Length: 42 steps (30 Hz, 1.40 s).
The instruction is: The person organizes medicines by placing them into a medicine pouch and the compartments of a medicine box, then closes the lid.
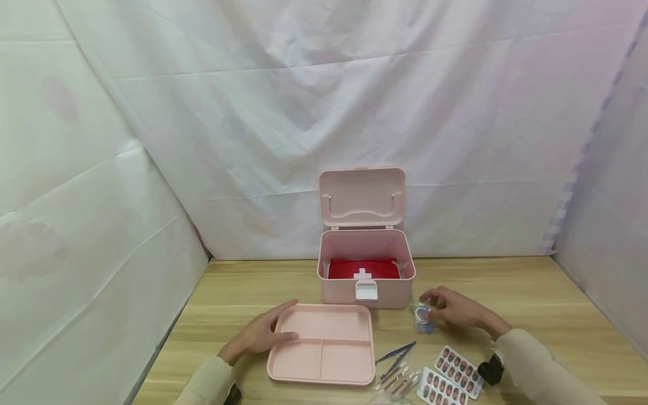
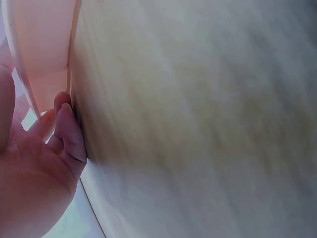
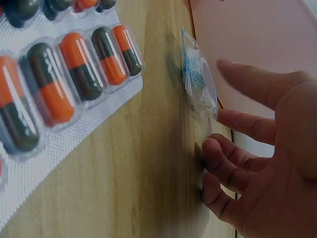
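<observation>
My left hand point(image 1: 263, 332) is at the left side of a pink divided tray point(image 1: 324, 322), thumb over the rim and the other fingers outside it. In the left wrist view, curled fingers point(image 2: 69, 129) lie against the tray's outer wall, close to the wood. My right hand point(image 1: 455, 306) reaches a small clear packet point(image 1: 422, 318) with a white ring-shaped item and blue-patterned part inside. In the right wrist view, fingertips meet the packet's edge point(image 3: 200, 84), while the thumb stands apart from it.
Behind the tray stands a pink box point(image 1: 339, 292), lid up, with a red pouch point(image 1: 364, 268) inside. Blue tweezers point(image 1: 396, 355), several cotton swabs point(image 1: 396, 379) and capsule blister packs point(image 1: 459, 371) lie at the front right. White cloth point(image 1: 304, 112) hangs behind the wooden table point(image 1: 243, 275).
</observation>
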{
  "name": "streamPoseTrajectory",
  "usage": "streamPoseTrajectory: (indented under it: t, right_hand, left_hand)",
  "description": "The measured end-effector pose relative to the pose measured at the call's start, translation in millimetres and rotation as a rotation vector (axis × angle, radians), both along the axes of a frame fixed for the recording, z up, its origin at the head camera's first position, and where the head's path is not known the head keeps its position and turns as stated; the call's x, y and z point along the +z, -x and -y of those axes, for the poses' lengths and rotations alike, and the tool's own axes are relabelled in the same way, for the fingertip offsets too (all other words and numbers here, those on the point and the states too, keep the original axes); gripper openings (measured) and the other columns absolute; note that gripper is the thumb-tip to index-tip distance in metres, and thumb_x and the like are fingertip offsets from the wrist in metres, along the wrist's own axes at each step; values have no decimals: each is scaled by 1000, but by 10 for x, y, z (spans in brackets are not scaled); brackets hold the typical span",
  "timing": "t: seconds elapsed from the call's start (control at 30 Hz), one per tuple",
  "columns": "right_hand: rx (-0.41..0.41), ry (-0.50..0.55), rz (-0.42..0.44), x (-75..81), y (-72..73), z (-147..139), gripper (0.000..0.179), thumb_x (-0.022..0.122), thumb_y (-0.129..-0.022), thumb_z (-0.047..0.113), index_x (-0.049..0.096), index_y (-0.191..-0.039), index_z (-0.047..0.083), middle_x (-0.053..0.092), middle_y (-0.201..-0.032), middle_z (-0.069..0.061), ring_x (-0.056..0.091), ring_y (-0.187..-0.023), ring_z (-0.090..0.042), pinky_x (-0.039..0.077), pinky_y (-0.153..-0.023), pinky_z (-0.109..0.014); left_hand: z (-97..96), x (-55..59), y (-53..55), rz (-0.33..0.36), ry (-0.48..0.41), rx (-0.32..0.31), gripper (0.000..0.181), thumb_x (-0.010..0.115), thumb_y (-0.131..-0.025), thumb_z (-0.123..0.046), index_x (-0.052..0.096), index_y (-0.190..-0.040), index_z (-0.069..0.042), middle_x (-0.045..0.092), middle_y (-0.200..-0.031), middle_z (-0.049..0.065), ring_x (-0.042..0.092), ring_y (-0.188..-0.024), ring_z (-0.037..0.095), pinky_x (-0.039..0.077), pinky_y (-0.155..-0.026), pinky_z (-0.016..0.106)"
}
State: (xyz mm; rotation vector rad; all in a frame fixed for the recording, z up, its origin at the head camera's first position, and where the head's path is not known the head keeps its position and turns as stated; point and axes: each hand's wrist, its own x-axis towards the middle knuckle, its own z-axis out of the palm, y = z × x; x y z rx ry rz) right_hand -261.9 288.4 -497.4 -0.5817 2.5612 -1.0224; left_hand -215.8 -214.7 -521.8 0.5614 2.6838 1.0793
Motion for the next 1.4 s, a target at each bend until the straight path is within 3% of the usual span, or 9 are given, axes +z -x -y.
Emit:
streamPoseTrajectory:
  t: [0.3, 0.43, 0.63, 0.8, 1.0, 1.2, 1.4]
  right_hand:
    - [-31, -12, 4, -33, 9, 7, 38, 77, -85, 25, 63, -115, 6, 56, -104, -8, 49, -89, -22, 43, -74, -33]
    - [-20, 18, 4, -38, 17, 9, 34, 78, -84, 23, 60, -107, 7, 58, -101, -7, 51, -87, -22, 44, -71, -32]
    - [-15, 104, 2, -12, 0, 22, 20, 72, -84, 8, 58, -99, 7, 62, -92, -6, 53, -81, -20, 45, -66, -26]
    - [-8, 173, 79, 28, -47, 38, 20, 67, -88, 6, 57, -104, 2, 65, -92, -8, 58, -79, -21, 49, -62, -29]
    - [20, 215, 57, 128, -148, 123, 34, 64, -93, 12, 61, -124, -1, 67, -100, -6, 63, -88, -17, 54, -73, -30]
    - [124, 303, 123, 164, -308, 384, 28, 60, -96, 11, 64, -121, 0, 68, -100, -9, 64, -85, -18, 57, -71, -32]
    - [163, 401, 159, 205, -435, 705, 24, 60, -96, 9, 63, -118, -2, 65, -102, -12, 63, -88, -15, 59, -76, -33]
  left_hand:
    - [3, -8, -5, 18, 3, 17, 81, 71, -86, -52, 37, -154, -24, 43, -153, 9, 40, -139, 34, 34, -110, 59]
    - [-4, -5, -10, 23, 3, 25, 81, 71, -86, -52, 37, -154, -25, 43, -154, 9, 40, -139, 34, 34, -111, 59]
    - [-11, 6, -18, 25, -4, 42, 80, 72, -86, -52, 38, -153, -25, 45, -152, 11, 43, -137, 35, 35, -110, 60]
    - [-10, -1, -32, 33, -6, 42, 81, 72, -86, -51, 38, -153, -24, 46, -150, 13, 45, -135, 35, 36, -109, 60]
    - [-17, 8, -27, 21, 4, 37, 80, 72, -86, -52, 38, -153, -24, 46, -151, 12, 45, -135, 35, 37, -108, 60]
    - [-12, 30, -21, 46, -5, 38, 81, 72, -86, -51, 37, -154, -25, 45, -151, 13, 43, -137, 36, 36, -109, 60]
    - [-9, 33, -10, 65, -11, 40, 80, 72, -86, -51, 37, -154, -26, 44, -152, 12, 41, -138, 36, 34, -110, 60]
